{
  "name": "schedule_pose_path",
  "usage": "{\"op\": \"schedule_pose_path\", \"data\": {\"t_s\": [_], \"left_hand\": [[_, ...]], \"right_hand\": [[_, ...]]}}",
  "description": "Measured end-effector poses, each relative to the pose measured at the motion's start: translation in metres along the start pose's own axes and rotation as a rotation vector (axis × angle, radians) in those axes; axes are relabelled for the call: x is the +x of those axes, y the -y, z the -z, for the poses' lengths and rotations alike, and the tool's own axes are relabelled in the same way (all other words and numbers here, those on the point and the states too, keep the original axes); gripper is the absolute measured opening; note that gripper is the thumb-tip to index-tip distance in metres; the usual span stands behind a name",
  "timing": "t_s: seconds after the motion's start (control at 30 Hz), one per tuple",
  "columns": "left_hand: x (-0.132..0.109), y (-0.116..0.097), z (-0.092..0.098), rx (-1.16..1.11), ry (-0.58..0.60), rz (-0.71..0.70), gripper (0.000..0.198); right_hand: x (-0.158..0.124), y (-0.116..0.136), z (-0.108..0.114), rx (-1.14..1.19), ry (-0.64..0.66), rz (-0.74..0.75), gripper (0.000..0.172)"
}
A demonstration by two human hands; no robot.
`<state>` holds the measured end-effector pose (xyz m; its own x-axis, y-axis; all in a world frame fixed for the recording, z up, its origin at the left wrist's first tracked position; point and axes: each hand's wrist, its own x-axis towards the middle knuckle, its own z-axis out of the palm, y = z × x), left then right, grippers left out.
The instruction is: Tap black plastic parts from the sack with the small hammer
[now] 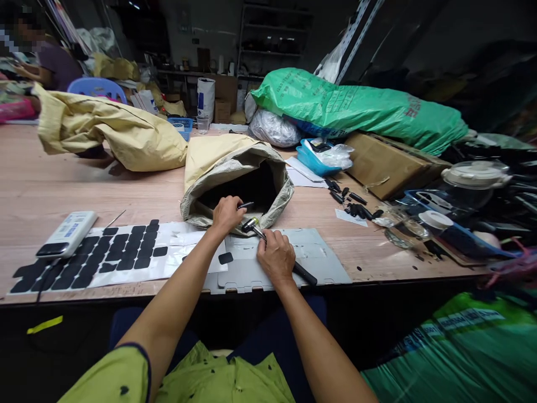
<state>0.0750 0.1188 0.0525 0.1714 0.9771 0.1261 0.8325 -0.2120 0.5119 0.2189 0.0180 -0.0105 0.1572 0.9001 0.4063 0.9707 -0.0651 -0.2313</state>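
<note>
My left hand (226,215) is closed around a small dark rod-like piece (246,205), its tip sticking out to the right, in front of the mouth of an open sack (229,146). Just right of it, my right hand (277,256) grips a small hammer (305,274) by its handle. The hammer's head, with a yellowish face, rests close to the sack's lower rim, and its black grip end points toward me. Beneath my right hand lies a flat grey board (325,263). A single black rounded pad (225,258) sits on white backing paper near my left forearm.
Sheets of black pads (136,246) and a white device (69,232) lie at left. Another yellow sack (138,137) lies behind. Several black parts (358,211), a cardboard box (377,162) and a green sack (356,106) are at right. A person (54,61) sits far left.
</note>
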Motion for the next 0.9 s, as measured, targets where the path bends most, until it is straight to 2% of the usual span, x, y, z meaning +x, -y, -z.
{"op": "schedule_pose_path", "data": {"t_s": [0.07,0.13,0.2,0.27,0.37,0.53,0.7,0.9], "left_hand": [[-0.032,0.014,0.007,-0.132,-0.020,-0.138,0.020],[-0.062,0.029,0.007,-0.218,0.035,-0.216,0.015],[-0.084,0.040,-0.001,-0.229,0.068,-0.218,0.013],[-0.096,0.047,-0.010,-0.204,0.059,-0.203,0.013],[-0.097,0.051,-0.019,-0.195,0.040,-0.227,0.014],[-0.093,0.051,-0.018,-0.200,0.042,-0.222,0.014],[-0.094,0.051,-0.019,-0.233,0.043,-0.208,0.015],[-0.093,0.052,-0.021,-0.216,0.038,-0.202,0.015]], "right_hand": [[0.000,0.000,0.000,0.000,0.000,0.001,0.023],[0.000,-0.001,-0.001,-0.002,0.001,0.001,0.023],[-0.001,-0.001,-0.002,-0.006,0.003,0.001,0.023],[-0.001,-0.002,-0.002,-0.007,0.007,0.000,0.022],[0.001,-0.003,-0.001,0.011,0.027,-0.003,0.023],[-0.003,-0.006,0.011,0.187,0.057,-0.033,0.031],[-0.024,-0.003,0.029,0.455,0.022,-0.028,0.032],[-0.046,0.003,0.034,0.477,0.047,0.029,0.033]]}}
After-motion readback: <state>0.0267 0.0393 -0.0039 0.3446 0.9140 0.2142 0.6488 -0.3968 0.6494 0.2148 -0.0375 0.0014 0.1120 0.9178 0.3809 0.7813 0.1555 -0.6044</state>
